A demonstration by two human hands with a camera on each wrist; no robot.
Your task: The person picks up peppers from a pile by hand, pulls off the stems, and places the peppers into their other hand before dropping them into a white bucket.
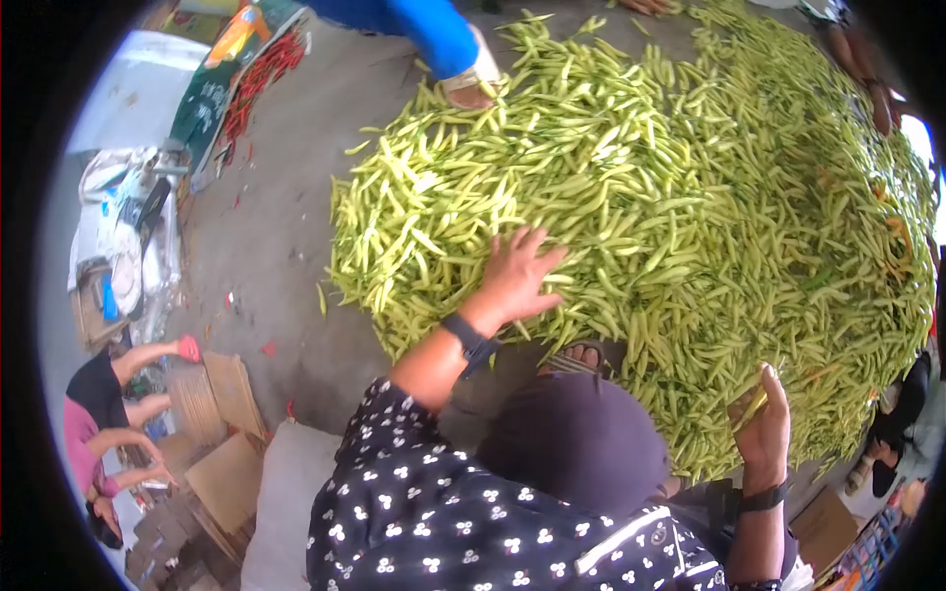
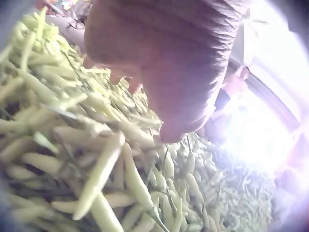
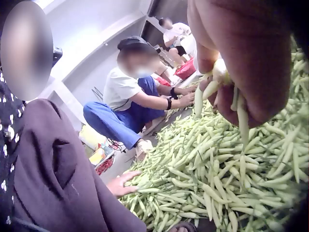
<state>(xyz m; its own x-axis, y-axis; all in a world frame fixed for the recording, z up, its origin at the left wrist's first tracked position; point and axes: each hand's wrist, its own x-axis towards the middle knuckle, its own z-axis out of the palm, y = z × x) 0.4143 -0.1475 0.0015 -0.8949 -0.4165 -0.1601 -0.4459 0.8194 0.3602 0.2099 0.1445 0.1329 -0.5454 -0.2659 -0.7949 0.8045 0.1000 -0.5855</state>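
Note:
A broad heap of pale green chili peppers covers the floor in front of me. My left hand, fingers spread, lies palm down on the heap's near edge in the head view. The left wrist view has peppers right below that hand's fingertips. Off to the right, my right hand is raised close over the heap with its palm turned inward. It holds a few green chili peppers between curled fingers and thumb, their ends hanging down in the right wrist view.
Across the heap a person in blue trousers squats with both hands at the peppers. Red chilies lie on a sack at the far left. Flattened cardboard and a white sack are at the near left. My knee is between my arms.

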